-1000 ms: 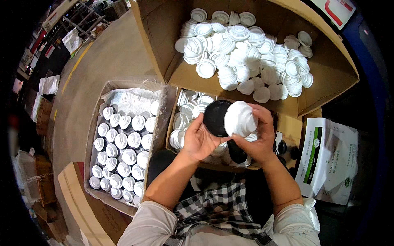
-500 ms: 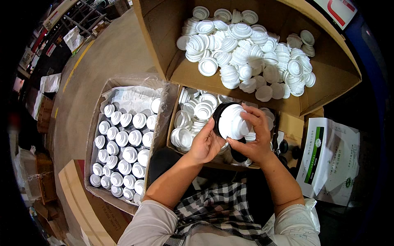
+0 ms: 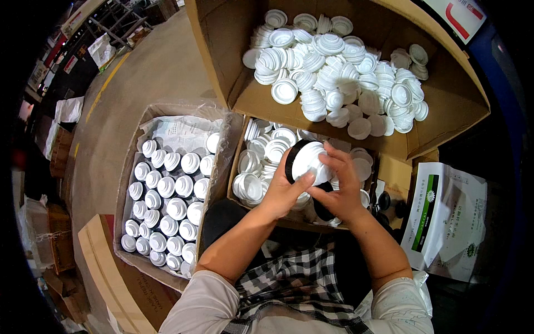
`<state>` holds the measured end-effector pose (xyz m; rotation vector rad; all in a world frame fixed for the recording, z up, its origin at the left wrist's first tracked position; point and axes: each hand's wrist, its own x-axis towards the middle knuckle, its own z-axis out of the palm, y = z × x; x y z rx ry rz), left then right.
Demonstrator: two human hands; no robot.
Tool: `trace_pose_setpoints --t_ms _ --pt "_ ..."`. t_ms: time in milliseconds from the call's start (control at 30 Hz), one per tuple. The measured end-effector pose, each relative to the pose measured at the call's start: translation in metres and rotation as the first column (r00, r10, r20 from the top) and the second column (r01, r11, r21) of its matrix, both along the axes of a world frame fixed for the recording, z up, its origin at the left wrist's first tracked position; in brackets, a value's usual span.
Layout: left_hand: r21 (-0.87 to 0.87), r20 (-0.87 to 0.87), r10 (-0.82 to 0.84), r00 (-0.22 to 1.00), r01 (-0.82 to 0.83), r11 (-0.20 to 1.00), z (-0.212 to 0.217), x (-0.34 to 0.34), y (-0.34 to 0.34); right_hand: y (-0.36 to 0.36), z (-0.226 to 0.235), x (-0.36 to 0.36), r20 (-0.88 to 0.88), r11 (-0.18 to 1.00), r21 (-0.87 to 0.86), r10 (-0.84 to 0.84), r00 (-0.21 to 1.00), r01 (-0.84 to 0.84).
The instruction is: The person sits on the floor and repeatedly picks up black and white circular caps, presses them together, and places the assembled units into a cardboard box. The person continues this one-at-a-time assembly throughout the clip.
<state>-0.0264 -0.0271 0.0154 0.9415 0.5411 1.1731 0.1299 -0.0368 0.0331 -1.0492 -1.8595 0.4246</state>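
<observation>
Between my two hands is a white stepped plastic lid (image 3: 309, 161) set in a black round cap (image 3: 290, 166). My left hand (image 3: 280, 193) grips it from the left, thumb on the white part. From the right, my right hand (image 3: 346, 188) closes its fingers over the white rim. A dark piece (image 3: 323, 208) shows below the hands; whether it belongs to the cap I cannot tell. Under and behind them, a carton (image 3: 234, 167) holds loose white lids (image 3: 276, 149), partly covered by my hands.
A large tilted carton (image 3: 445, 100) at the back holds a heap of white lids (image 3: 328, 69). To the left, a lined carton (image 3: 127, 183) contains rows of white-topped black caps (image 3: 177, 209). At right lie small black pieces (image 3: 384, 200) and a white-green printed bag (image 3: 445, 222).
My left thumb has come over onto the white lid, and the lid and cap have tilted and shifted slightly up and left. My right fingers have moved a little along its rim.
</observation>
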Motion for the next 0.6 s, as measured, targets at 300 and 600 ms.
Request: trace_pose_setpoints --t_ms 300,600 --pt "0.122 -0.135 -0.021 0.991 0.038 0.992 -0.015 0.017 0.000 0.018 -0.023 0.009 -0.674 0.811 -0.535 -0.243 0.697 -0.235" --pt "-0.050 -0.206 0.655 0.727 -0.676 0.735 -0.041 0.048 0.010 0.022 -0.054 -0.047 -0.355 0.887 -0.223 -0.460 0.814 0.404"
